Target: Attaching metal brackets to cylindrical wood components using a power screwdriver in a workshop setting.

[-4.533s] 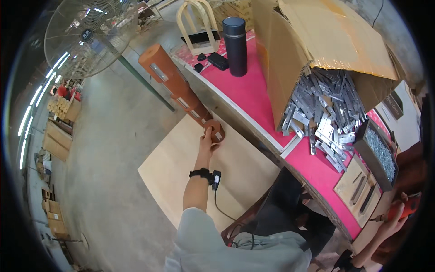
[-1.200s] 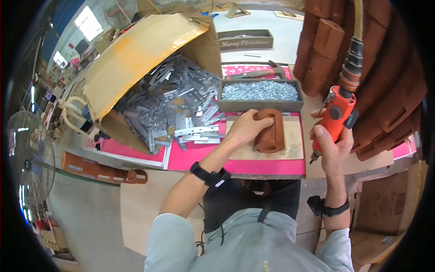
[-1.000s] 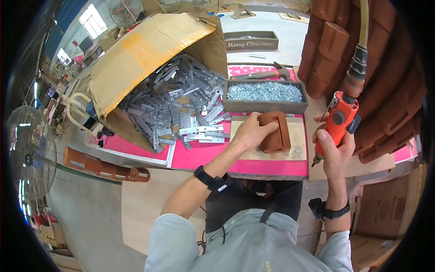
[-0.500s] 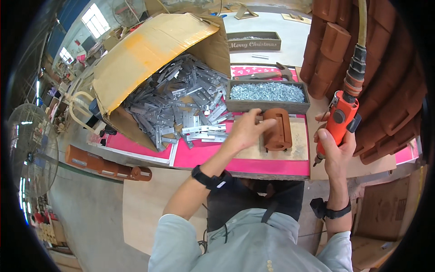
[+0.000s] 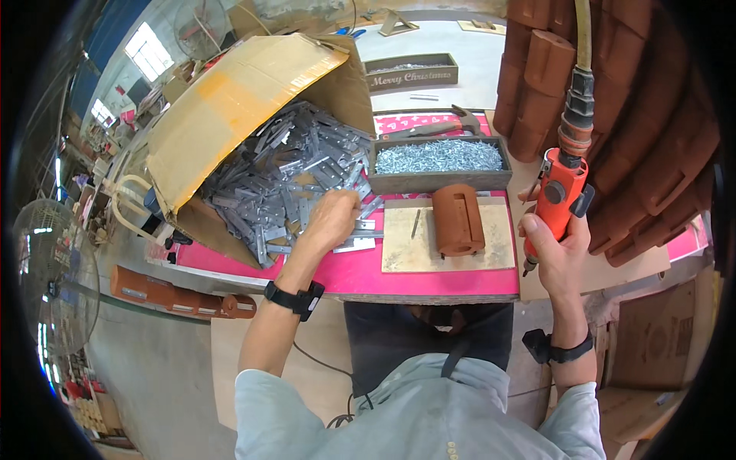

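My left hand [image 5: 335,218] is at the near edge of a heap of grey metal hinge-like strips [image 5: 287,180], its fingers curled in and their tips hidden. The strips spill from a tipped cardboard box [image 5: 230,107]. My right hand [image 5: 566,257] is wrapped round an orange-red power screwdriver [image 5: 562,192], which hangs from a hose and points bit down. Between my hands, a slotted reddish-brown cylinder [image 5: 456,226] lies on a wooden board [image 5: 399,257]. A small thin metal piece [image 5: 415,223] rests on the board, left of the cylinder.
A long tray [image 5: 437,184] full of screws stands behind the board, and a hammer [image 5: 464,121] lies beyond it. Stacked brown cylinders [image 5: 613,130] rise at the right. Farther back is another grey box [image 5: 414,79]. A fan [image 5: 54,253] stands at the left.
My left hand has left the brown cylinder and moved left to the metal strips. The screwdriver stays in my right hand. The view has shifted slightly.
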`<state>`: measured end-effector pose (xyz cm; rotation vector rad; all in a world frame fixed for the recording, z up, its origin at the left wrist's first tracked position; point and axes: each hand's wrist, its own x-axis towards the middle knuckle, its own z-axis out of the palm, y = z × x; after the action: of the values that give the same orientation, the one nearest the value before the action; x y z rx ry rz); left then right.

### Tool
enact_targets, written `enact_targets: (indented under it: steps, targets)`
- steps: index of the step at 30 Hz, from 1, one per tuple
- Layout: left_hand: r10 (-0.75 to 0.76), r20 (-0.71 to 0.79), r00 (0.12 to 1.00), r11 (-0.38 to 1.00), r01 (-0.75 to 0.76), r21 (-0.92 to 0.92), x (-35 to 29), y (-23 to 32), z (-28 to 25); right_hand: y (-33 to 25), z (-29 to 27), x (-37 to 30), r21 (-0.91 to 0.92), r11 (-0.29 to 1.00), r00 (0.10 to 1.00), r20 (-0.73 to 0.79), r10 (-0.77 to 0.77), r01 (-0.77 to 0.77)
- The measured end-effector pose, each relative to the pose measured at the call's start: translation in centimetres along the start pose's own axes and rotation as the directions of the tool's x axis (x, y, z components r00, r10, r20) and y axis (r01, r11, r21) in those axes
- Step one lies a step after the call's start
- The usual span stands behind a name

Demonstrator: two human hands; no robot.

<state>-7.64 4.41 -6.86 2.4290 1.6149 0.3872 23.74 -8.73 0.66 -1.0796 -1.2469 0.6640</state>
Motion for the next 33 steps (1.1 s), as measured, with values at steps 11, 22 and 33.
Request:
enact_targets:
  steps: [11,22,33]
  targets:
    - [0.033,0.118,0.992,0.981,-0.055,0.187,-1.0,0.6,0.1,0.7,-1.0,-0.1,-0.029,0.999,0.999,-0.019,-0.038,0.038]
    - [0.428,-0.338,0.838,0.894,-0.447,0.025,-0.8,9.5,-0.9,0.3,-0.6,0.1,0.007,1.0,1.0,0.001,-0.022,0.022]
    - [0.662,-0.324,0.676,0.712,-0.703,-0.013,-2.7,14.1,3.3,1.1,-1.3,0.1,-0.088,0.995,0.999,0.025,-0.036,0.039]
